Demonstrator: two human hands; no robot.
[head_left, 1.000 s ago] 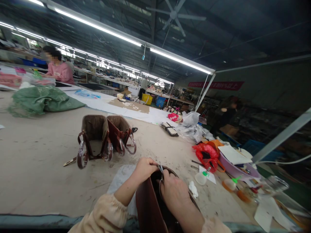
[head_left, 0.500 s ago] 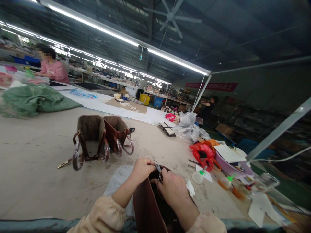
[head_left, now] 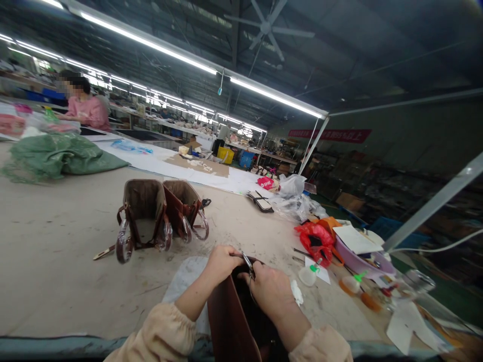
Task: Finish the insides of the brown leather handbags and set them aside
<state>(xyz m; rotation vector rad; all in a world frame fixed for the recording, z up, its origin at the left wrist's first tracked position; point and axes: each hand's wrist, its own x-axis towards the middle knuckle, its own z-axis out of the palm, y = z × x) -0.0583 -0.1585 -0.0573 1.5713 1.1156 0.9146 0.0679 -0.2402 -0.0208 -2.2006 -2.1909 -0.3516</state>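
Observation:
Directly in front of me stands a dark brown leather handbag, its mouth turned up and its inside dark. My left hand is closed on the far rim of the handbag, thumb and fingers pinching the edge. In my right hand is a pair of scissors, fingers wrapped round the handles. The blades point up and away, at the rim right beside my left fingertips. Whether they touch the edge cannot be made out. Part of a white cloth shows to the left of the handbag.
Two brown handbags with plastic-wrapped handles stand at the centre left. To the right are squeeze bottles, a red plastic bag and a purple basin. A green sack lies far left; a person in pink sits beyond.
The view has swung slightly to the right. The scissor blades, parted half a second ago, now look closer together. My left hand keeps its pinch on the handbag rim.

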